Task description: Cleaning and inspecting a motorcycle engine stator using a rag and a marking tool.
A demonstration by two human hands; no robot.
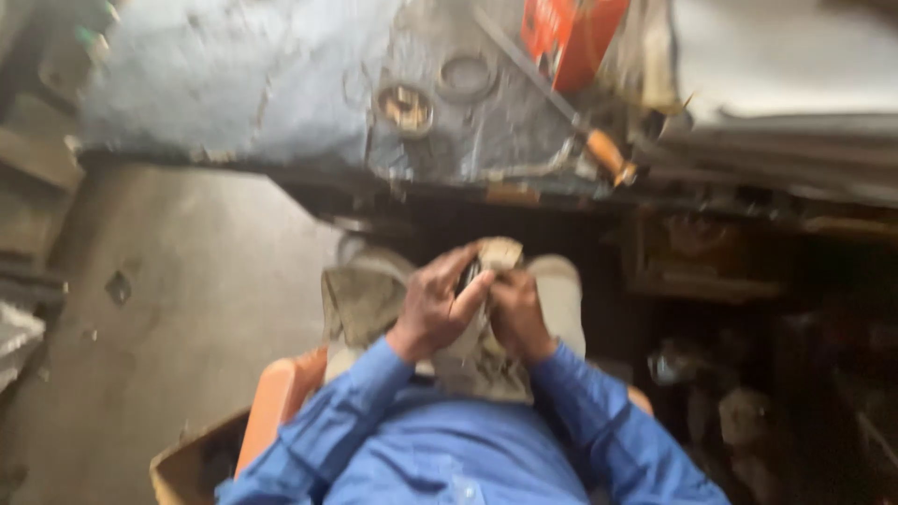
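Both my hands meet over my lap, below the middle of the blurred head view. My left hand point(437, 307) is closed around a small dark object point(467, 277) wrapped in a dirty grey rag point(360, 301). My right hand point(517, 316) presses the same rag against the object from the right. The rag drapes down over my knees between my blue sleeves point(348, 411). The object's shape is too blurred to name.
A worn workbench point(281, 84) runs across the top, with a round metal ring point(466, 77), a screwdriver with an orange handle point(608, 154) and a red box point(571, 37). An orange seat point(276, 402) is under me. Concrete floor point(168, 309) lies left; dark clutter fills the right.
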